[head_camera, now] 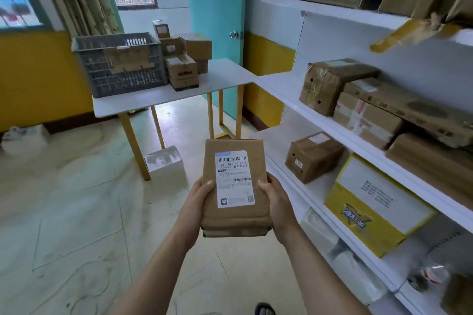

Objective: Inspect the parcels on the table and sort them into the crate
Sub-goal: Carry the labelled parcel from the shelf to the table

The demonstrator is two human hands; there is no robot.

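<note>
Grey crate (120,64) on the table (220,77) is seen holding cardboard, half hidden, while a parcel (234,186) is gripped by left hand (197,202) and right hand (275,199).

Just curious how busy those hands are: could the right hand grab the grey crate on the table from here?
Probably not: the right hand and left hand both hold the labelled parcel, and the grey crate sits well across the floor.
</note>
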